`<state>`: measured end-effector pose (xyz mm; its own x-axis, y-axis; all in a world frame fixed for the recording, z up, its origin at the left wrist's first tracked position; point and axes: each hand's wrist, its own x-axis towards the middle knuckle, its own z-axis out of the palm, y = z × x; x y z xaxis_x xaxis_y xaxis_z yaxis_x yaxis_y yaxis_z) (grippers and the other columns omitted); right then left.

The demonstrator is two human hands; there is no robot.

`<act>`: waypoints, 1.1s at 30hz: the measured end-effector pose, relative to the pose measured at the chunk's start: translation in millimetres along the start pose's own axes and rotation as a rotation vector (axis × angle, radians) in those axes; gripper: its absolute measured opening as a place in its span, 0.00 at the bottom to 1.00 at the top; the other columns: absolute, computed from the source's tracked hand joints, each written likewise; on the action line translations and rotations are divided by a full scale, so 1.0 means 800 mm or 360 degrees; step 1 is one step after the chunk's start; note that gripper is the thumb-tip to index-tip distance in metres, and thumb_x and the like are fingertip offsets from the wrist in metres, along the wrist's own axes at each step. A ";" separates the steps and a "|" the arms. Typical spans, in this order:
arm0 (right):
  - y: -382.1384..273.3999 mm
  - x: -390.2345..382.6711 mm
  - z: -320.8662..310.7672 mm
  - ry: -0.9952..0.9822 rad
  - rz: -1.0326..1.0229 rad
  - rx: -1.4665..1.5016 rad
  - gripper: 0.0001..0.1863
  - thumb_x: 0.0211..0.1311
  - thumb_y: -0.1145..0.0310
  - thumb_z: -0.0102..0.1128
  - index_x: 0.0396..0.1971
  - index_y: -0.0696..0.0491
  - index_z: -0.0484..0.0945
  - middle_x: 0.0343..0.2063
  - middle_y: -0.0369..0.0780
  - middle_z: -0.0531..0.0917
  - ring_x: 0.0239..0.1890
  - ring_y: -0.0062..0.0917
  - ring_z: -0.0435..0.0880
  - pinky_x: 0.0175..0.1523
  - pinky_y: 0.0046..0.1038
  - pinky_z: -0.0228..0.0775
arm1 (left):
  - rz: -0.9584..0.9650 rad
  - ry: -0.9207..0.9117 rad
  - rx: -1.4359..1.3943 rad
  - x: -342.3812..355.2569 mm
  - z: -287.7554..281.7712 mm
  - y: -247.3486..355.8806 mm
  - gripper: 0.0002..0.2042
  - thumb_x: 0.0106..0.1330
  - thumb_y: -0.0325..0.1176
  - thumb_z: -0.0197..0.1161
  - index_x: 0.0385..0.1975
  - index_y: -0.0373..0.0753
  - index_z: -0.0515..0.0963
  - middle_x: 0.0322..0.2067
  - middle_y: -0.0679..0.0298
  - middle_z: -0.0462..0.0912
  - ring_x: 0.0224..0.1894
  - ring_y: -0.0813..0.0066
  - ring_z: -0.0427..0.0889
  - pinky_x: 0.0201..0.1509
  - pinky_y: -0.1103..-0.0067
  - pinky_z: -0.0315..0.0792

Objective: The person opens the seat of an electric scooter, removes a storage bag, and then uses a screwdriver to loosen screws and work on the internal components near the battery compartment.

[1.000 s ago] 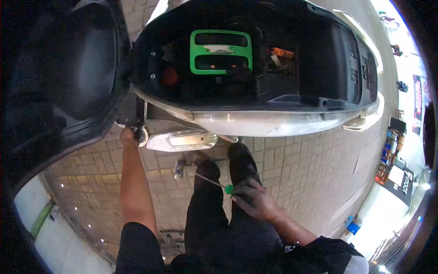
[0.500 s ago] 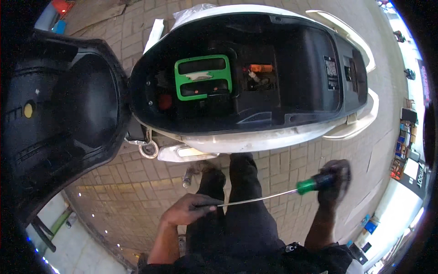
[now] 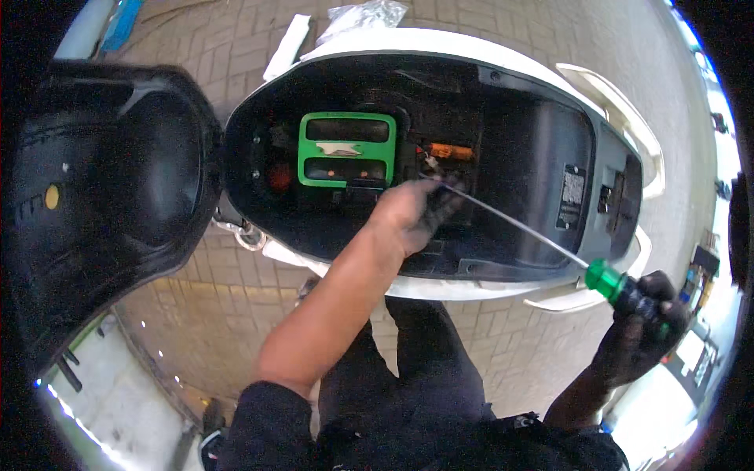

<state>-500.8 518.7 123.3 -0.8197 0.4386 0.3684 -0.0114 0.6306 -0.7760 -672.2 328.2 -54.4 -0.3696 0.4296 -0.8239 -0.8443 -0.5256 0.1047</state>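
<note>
My right hand (image 3: 644, 322) grips the green-and-dark handle of a long screwdriver (image 3: 520, 222) at the right. The shaft runs up-left into the open under-seat compartment (image 3: 526, 133) of a white scooter (image 3: 440, 41). My left hand (image 3: 416, 208), slightly blurred, is inside it with fingers closed around the shaft near its tip. Just above that hand, in a recess, sit an orange cylindrical part (image 3: 452, 152) and a small white connector (image 3: 430, 161). A green frame (image 3: 345, 119) lies to their left. Whether the tip touches these parts I cannot tell.
The raised black seat (image 3: 149, 157) fills the left side. A crumpled plastic bag (image 3: 365, 17) and white strip (image 3: 289, 43) lie beyond the scooter on brick paving (image 3: 212, 39). Assorted items (image 3: 699, 267) line the far right; my legs (image 3: 424, 353) are below.
My left hand has risen from beside the scooter, then from my legs, into the compartment. My right hand has moved right and up, angling the screwdriver toward the recess. The view has shifted.
</note>
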 end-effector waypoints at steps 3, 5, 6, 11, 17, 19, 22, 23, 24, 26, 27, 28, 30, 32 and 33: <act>-0.006 -0.005 0.023 0.0079 0.0261 -0.0175 0.24 0.56 0.55 0.69 0.41 0.46 0.62 0.41 0.49 0.75 0.43 0.34 0.77 0.43 0.32 0.75 | -0.0229 -0.0065 0.0340 0.012 -0.001 -0.005 0.06 0.70 0.26 0.51 0.42 0.34 0.72 0.40 0.56 0.80 0.41 0.67 0.82 0.48 0.75 0.81; -0.004 -0.007 0.026 -0.0063 0.0279 -0.0045 0.22 0.57 0.57 0.68 0.39 0.44 0.61 0.41 0.48 0.75 0.42 0.33 0.76 0.45 0.33 0.75 | -0.0279 0.0034 0.0281 0.010 -0.010 -0.004 0.06 0.71 0.26 0.51 0.43 0.34 0.72 0.39 0.57 0.80 0.41 0.67 0.82 0.49 0.75 0.80; -0.002 -0.012 0.028 -0.0086 0.0302 -0.0008 0.22 0.56 0.58 0.69 0.38 0.43 0.60 0.41 0.47 0.75 0.42 0.33 0.76 0.45 0.33 0.75 | -0.0343 0.0120 0.0243 0.010 -0.013 -0.004 0.06 0.71 0.26 0.50 0.44 0.35 0.72 0.39 0.57 0.80 0.41 0.68 0.82 0.49 0.75 0.80; 0.002 -0.028 0.026 -0.0250 0.0163 -0.0055 0.22 0.52 0.69 0.70 0.37 0.40 0.63 0.38 0.43 0.75 0.39 0.34 0.75 0.39 0.34 0.71 | -0.0235 0.0114 0.0276 0.014 -0.010 -0.004 0.07 0.71 0.27 0.49 0.45 0.36 0.71 0.38 0.59 0.80 0.41 0.70 0.82 0.48 0.75 0.80; -0.001 -0.025 0.029 -0.0336 0.0095 -0.0043 0.26 0.45 0.75 0.71 0.39 0.37 0.66 0.36 0.42 0.75 0.33 0.33 0.74 0.34 0.32 0.69 | -0.0191 0.0083 0.0293 0.018 -0.012 -0.005 0.08 0.71 0.27 0.49 0.47 0.39 0.72 0.40 0.62 0.79 0.42 0.71 0.81 0.47 0.74 0.80; -0.003 -0.025 0.029 -0.0375 0.0063 -0.0073 0.28 0.43 0.76 0.72 0.40 0.36 0.67 0.36 0.41 0.75 0.32 0.33 0.74 0.32 0.32 0.69 | -0.0183 0.0065 0.0293 0.019 -0.013 -0.006 0.09 0.71 0.26 0.50 0.47 0.40 0.72 0.40 0.62 0.79 0.42 0.71 0.81 0.47 0.74 0.80; 0.000 -0.027 0.033 -0.0311 0.0111 -0.0016 0.30 0.40 0.78 0.72 0.40 0.35 0.67 0.37 0.41 0.75 0.32 0.32 0.73 0.30 0.30 0.68 | -0.0164 0.0056 0.0241 0.021 -0.015 -0.006 0.09 0.70 0.26 0.50 0.48 0.42 0.73 0.40 0.63 0.79 0.42 0.72 0.81 0.46 0.74 0.80; -0.001 -0.027 0.033 -0.0309 0.0121 0.0009 0.30 0.40 0.79 0.72 0.40 0.35 0.67 0.36 0.41 0.75 0.32 0.32 0.73 0.30 0.31 0.68 | -0.0168 0.0088 0.0247 0.018 -0.012 -0.005 0.09 0.70 0.26 0.50 0.47 0.42 0.73 0.40 0.64 0.79 0.42 0.72 0.81 0.46 0.74 0.80; -0.002 -0.027 0.033 -0.0308 0.0132 0.0035 0.31 0.39 0.79 0.71 0.40 0.34 0.67 0.36 0.40 0.75 0.31 0.32 0.73 0.31 0.31 0.68 | -0.0171 0.0121 0.0252 0.016 -0.009 -0.004 0.09 0.70 0.26 0.50 0.47 0.41 0.72 0.41 0.64 0.79 0.42 0.72 0.81 0.46 0.74 0.80; -0.008 -0.024 0.034 -0.0365 0.0091 -0.0037 0.30 0.41 0.79 0.71 0.40 0.34 0.68 0.36 0.41 0.75 0.31 0.32 0.73 0.31 0.32 0.68 | -0.0162 0.0117 0.0266 0.015 -0.009 -0.003 0.09 0.71 0.26 0.49 0.47 0.41 0.72 0.41 0.64 0.79 0.42 0.72 0.81 0.46 0.74 0.80; -0.011 -0.023 0.035 -0.0420 0.0054 -0.0110 0.30 0.42 0.79 0.70 0.41 0.33 0.68 0.36 0.41 0.75 0.31 0.32 0.73 0.31 0.32 0.68 | -0.0156 0.0114 0.0282 0.015 -0.010 -0.003 0.09 0.71 0.26 0.49 0.47 0.41 0.72 0.41 0.64 0.79 0.42 0.72 0.81 0.46 0.74 0.80; -0.012 -0.023 0.037 -0.0420 0.0053 -0.0104 0.30 0.42 0.79 0.70 0.41 0.33 0.68 0.36 0.41 0.75 0.31 0.32 0.73 0.31 0.32 0.68 | -0.0152 0.0118 0.0283 0.014 -0.011 -0.002 0.09 0.71 0.26 0.49 0.47 0.41 0.72 0.41 0.64 0.79 0.42 0.72 0.81 0.46 0.74 0.80; -0.019 -0.019 0.042 -0.0431 0.0043 -0.0068 0.28 0.44 0.79 0.69 0.39 0.33 0.68 0.36 0.41 0.76 0.32 0.33 0.74 0.32 0.33 0.69 | -0.0260 0.0165 0.0326 0.010 -0.006 0.002 0.09 0.71 0.27 0.49 0.47 0.41 0.72 0.41 0.64 0.79 0.42 0.72 0.81 0.45 0.74 0.81; -0.024 -0.013 0.044 -0.0480 -0.0041 -0.0112 0.28 0.44 0.79 0.69 0.41 0.34 0.68 0.37 0.41 0.76 0.31 0.33 0.74 0.31 0.32 0.70 | -0.0213 0.0138 0.0273 0.013 -0.010 -0.001 0.08 0.71 0.27 0.48 0.46 0.40 0.73 0.39 0.63 0.79 0.41 0.71 0.81 0.44 0.73 0.81; -0.028 -0.009 0.045 -0.0525 -0.0121 -0.0155 0.28 0.44 0.78 0.69 0.43 0.36 0.69 0.38 0.42 0.76 0.31 0.33 0.74 0.31 0.32 0.71 | -0.0129 0.0096 0.0207 0.017 -0.014 -0.004 0.08 0.71 0.27 0.48 0.46 0.40 0.73 0.38 0.62 0.80 0.40 0.70 0.82 0.42 0.73 0.82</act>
<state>-515.5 478.4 119.5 -0.9597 0.1672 0.2257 -0.0382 0.7185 -0.6945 -670.3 327.4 -72.6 -0.2773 0.4198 -0.8642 -0.9150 -0.3898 0.1043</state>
